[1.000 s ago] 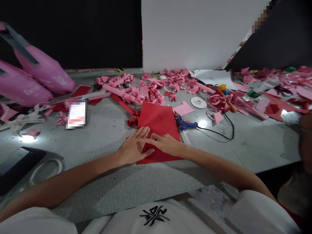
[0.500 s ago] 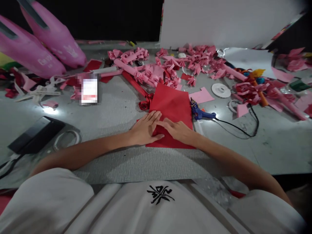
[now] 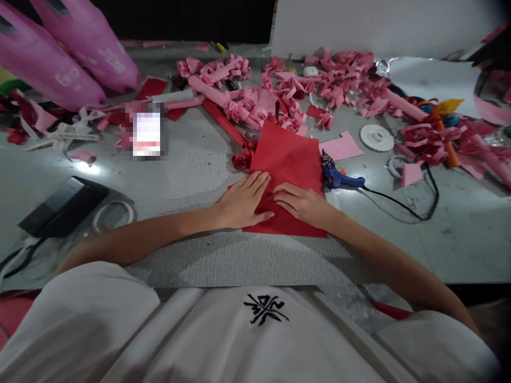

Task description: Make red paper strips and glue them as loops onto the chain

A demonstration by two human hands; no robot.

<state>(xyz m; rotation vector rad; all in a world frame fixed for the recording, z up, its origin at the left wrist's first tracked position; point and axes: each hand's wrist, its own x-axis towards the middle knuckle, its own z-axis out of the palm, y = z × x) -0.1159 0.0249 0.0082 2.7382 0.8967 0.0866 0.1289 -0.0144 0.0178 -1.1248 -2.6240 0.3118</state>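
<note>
- While the grey table is carrying loads of pink paper scraps, the red sheet is lying near its front edge, under both hands.
- Left hand is pressing flat, fingers straight, thumb out, gripping nothing.
- Right hand isn't touching the left anymore, so they're probably steadying separate spots; fingers loosely curling, can't tell if they're pinching paper.
- Blue glue gun is lying just beside the sheet.
- White spool is sitting beyond.
</note>
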